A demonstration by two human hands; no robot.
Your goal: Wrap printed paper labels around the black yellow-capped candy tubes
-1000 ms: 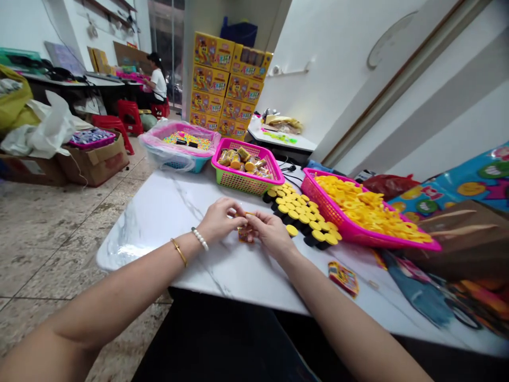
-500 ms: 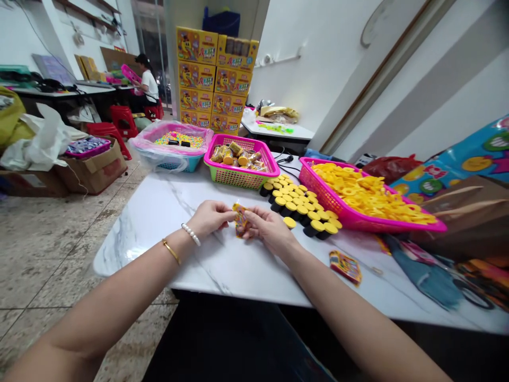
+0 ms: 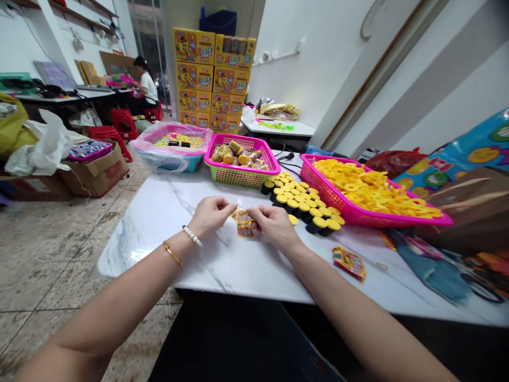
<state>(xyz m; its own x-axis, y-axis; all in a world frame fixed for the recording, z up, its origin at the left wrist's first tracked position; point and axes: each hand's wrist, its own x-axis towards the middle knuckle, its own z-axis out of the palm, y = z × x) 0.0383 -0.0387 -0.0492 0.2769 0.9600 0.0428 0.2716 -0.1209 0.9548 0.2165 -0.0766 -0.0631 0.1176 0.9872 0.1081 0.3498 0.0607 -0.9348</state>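
Observation:
Both my hands meet over the white marble table. My left hand and my right hand each pinch one side of a small colourful printed wrapper, which hangs spread between them just above the tabletop. Right of my right hand stands a cluster of several black tubes with yellow caps. A second printed wrapper lies flat on the table to the right of my right forearm.
A pink tray of yellow rings sits at the right. A pink-and-green basket of wrapped tubes and a plastic-lined tub of coloured bits stand behind. Yellow cartons are stacked beyond. Another person sits far back left.
The wrapper, held bunched between my fingertips before, is now pulled wider and flatter between the two hands. The view has shifted slightly.

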